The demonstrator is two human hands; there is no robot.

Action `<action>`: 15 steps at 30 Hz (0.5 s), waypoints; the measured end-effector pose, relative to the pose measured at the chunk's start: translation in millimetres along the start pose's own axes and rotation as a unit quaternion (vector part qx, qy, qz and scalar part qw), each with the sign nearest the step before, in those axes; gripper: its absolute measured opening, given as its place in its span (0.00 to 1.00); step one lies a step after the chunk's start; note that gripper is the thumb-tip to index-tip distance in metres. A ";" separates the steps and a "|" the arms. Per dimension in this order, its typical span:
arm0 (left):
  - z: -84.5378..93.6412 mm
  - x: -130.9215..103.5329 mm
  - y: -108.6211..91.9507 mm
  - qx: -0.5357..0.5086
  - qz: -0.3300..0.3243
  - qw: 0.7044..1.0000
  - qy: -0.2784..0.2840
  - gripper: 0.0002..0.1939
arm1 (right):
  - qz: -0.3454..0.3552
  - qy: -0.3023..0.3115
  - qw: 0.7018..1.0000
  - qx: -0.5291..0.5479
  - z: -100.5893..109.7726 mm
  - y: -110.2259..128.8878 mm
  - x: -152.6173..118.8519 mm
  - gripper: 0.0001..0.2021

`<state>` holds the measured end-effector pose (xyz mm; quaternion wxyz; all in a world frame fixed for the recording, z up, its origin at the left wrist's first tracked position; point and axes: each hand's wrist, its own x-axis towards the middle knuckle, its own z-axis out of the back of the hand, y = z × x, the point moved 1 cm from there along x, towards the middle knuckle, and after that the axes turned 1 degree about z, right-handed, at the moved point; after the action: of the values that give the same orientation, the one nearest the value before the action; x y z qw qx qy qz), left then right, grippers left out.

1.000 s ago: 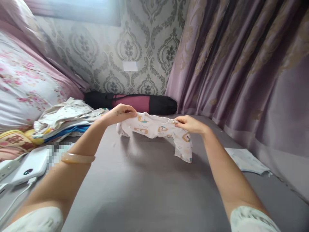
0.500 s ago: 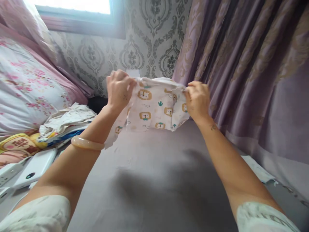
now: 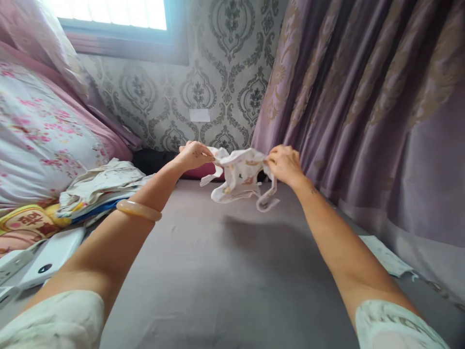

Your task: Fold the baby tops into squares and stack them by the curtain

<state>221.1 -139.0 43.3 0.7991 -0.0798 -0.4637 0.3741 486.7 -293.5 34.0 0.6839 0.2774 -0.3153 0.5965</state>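
A small white garment [image 3: 241, 172] with a lion print hangs in the air between my two hands, its lower edges flared and curling. My left hand [image 3: 196, 155] pinches its left upper corner. At the opposite corner, my right hand [image 3: 285, 164] grips the cloth with closed fingers. The fabric is bunched and partly smeared by motion, so its exact cut cannot be made out. Beneath it a soft shadow falls on the grey sheet [image 3: 203, 271].
Folded clothes [image 3: 105, 186] are stacked at the left, by a yellow printed item [image 3: 32, 220] and a white device [image 3: 54, 254]. A floral pillow [image 3: 47, 131] leans behind them. A pale folded cloth [image 3: 387, 254] lies right, below the purple curtain [image 3: 363, 121].
Both hands have come down with the garment. Its cloth hung spread with the print facing me; now it billows and folds up, its lower edges swinging.
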 end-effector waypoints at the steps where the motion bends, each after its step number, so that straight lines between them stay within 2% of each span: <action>1: -1.5 -0.3 0.3 0.007 0.020 1.000 -0.013 0.07 | 0.003 0.016 1.000 0.007 -0.6 0.8 -0.2 0.15; 3: -2.9 -1.4 0.8 0.020 0.038 0.996 -0.082 0.08 | -0.014 -0.009 1.000 0.014 -0.4 2.1 -1.2 0.14; 4: -3.0 -2.2 0.7 0.019 0.031 0.994 -0.099 0.08 | -0.030 -0.033 0.999 0.017 0.2 2.4 -1.9 0.14; 6: -1.7 -3.4 0.4 0.014 0.008 0.997 -0.070 0.08 | -0.052 -0.034 0.997 0.038 0.8 2.2 -3.5 0.14; 8: 2.6 -4.4 1.0 0.010 0.005 0.999 -0.038 0.09 | -0.062 0.019 0.995 0.076 0.2 0.2 -5.0 0.12; 10: 8.5 -4.7 2.9 0.008 0.019 0.999 -0.030 0.11 | -0.071 0.054 0.990 0.106 -0.6 -3.1 -5.7 0.11; 15: 14.5 -6.3 5.2 0.009 0.022 0.999 0.022 0.10 | -0.074 0.073 0.988 0.116 -1.1 -5.9 -3.3 0.09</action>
<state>205.0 -142.7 44.6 0.8016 -0.0906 -0.4407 0.3937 492.4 -295.6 30.8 0.7107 0.3328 -0.1722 0.5955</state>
